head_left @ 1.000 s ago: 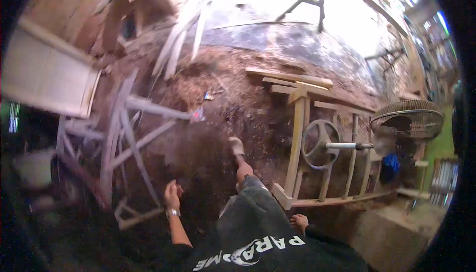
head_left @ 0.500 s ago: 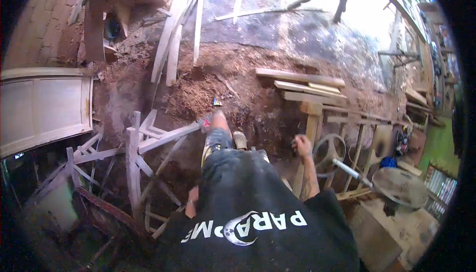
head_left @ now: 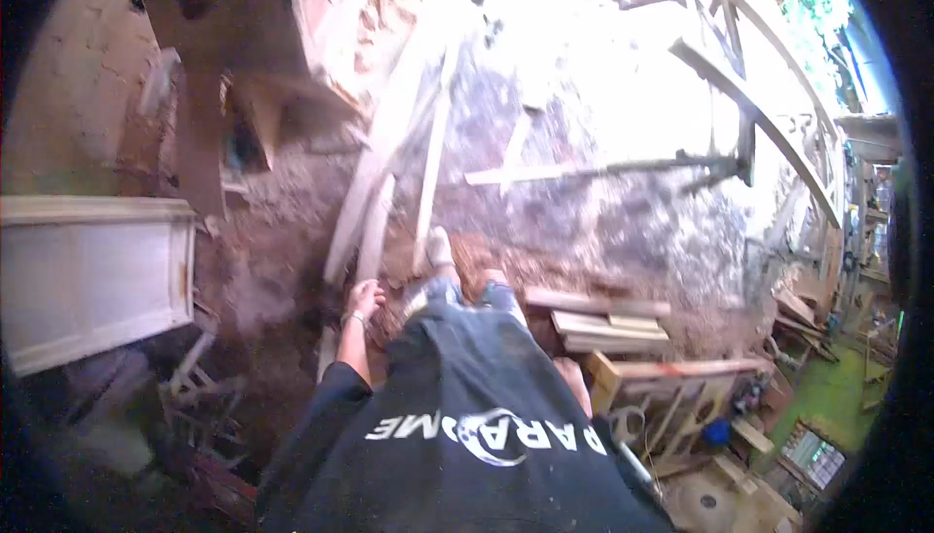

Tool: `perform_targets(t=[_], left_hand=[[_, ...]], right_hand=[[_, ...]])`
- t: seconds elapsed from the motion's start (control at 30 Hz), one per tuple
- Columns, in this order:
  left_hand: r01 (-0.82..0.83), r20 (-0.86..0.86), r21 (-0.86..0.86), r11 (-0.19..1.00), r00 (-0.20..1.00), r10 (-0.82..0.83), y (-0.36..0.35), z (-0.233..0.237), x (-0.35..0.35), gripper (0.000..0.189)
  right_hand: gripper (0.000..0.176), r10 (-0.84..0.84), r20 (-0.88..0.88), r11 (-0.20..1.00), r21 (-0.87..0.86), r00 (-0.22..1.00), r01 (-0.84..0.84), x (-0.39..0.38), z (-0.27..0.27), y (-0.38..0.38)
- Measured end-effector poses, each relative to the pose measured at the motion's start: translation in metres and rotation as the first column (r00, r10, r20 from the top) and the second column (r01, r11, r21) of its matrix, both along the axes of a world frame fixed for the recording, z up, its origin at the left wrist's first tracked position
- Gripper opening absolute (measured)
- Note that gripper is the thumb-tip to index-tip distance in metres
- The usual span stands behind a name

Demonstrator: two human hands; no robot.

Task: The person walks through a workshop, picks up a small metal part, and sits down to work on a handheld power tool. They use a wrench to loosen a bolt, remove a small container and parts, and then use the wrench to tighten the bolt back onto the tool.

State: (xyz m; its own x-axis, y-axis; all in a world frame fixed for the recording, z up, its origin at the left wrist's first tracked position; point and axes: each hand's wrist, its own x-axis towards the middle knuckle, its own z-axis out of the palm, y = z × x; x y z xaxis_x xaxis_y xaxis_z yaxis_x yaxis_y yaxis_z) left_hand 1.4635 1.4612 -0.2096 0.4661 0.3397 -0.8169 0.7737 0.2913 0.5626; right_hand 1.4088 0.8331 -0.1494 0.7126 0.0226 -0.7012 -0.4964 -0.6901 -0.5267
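My left hand (head_left: 366, 298) swings out at my side above the floor, near the lower ends of long wooden planks (head_left: 376, 227). Its fingers are loosely bent and a little apart, and I see nothing in them. A band shows on that wrist. Close to my right hip is my right hand (head_left: 574, 377), beside a wooden frame (head_left: 605, 377); its fingers are blurred and partly hidden. I cannot make out whether it touches the frame. My shoes and legs show mid-stride below my dark shirt.
A pale panelled cabinet piece (head_left: 102, 275) stands on the left. Above it is a brown wooden structure (head_left: 238, 27). Short boards (head_left: 608, 329) are stacked at the right front. A timber trestle (head_left: 744, 144) stands farther off on the stained floor (head_left: 574, 212). Wood shavings lie about.
I have walked forward, so the planks and the stacked boards are nearer. My left hand has swung forward and my right hand back to my hip. The white trestles on the left have dropped back.
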Motion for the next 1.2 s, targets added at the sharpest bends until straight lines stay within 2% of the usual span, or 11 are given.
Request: perform_targets(t=[0.2,0.3,0.47,0.53,0.57,0.73,0.83,1.07,1.1,1.13,1.2], left_hand=[[0.208,0.155,0.002,0.978,0.966,-0.206,0.063,0.054,0.277,0.027],[0.279,0.123,0.153,0.948,0.946,-0.298,0.086,0.057,0.402,0.028],[-0.238,0.026,-0.173,0.956,0.969,0.246,0.098,0.024,0.536,0.018],[0.425,-0.028,-0.060,0.903,0.904,-0.427,0.103,0.042,0.585,0.021],[0.278,-0.043,-0.089,0.956,0.958,-0.282,0.092,0.065,0.610,0.024],[0.775,-0.159,0.246,0.582,0.625,-0.764,0.095,0.107,0.767,0.044],[0.617,-0.187,0.223,0.755,0.787,-0.588,0.108,0.097,0.859,0.045],[0.196,-0.061,-0.180,0.964,0.976,-0.210,0.191,0.039,1.114,0.031],[0.121,-0.025,-0.249,0.961,0.991,-0.132,0.191,0.023,1.147,0.030],[0.372,-0.041,-0.016,0.928,0.927,-0.373,0.191,0.034,1.194,0.030],[0.479,-0.016,0.114,0.870,0.877,-0.481,0.206,0.077,1.267,0.030]], right_hand=[[0.038,-0.704,-0.234,0.703,-0.102,0.670,0.703,0.046,0.010,0.007],[0.035,-0.624,-0.283,0.779,-0.142,0.729,0.611,0.199,0.006,0.058],[0.035,-0.510,-0.068,0.860,-0.007,0.858,0.511,0.533,-0.039,0.093],[0.036,-0.520,0.108,0.854,0.059,0.847,0.516,0.690,-0.039,0.105],[0.037,-0.520,0.211,0.854,0.109,0.828,0.509,0.773,-0.038,0.117],[0.029,-0.473,0.344,0.848,0.426,0.811,0.314,1.171,0.083,0.241],[0.027,-0.386,0.251,0.812,0.550,0.888,0.197,1.317,0.141,0.316],[0.025,-0.109,0.455,0.948,0.314,0.884,-0.045,1.478,0.072,0.367],[0.024,-0.377,0.208,0.901,0.306,0.902,0.306,1.469,0.001,0.341],[0.022,-0.089,0.240,0.996,0.007,0.967,0.089,1.460,0.027,0.332],[0.020,-0.458,-0.304,0.870,0.041,0.836,0.492,1.438,0.050,0.318]])
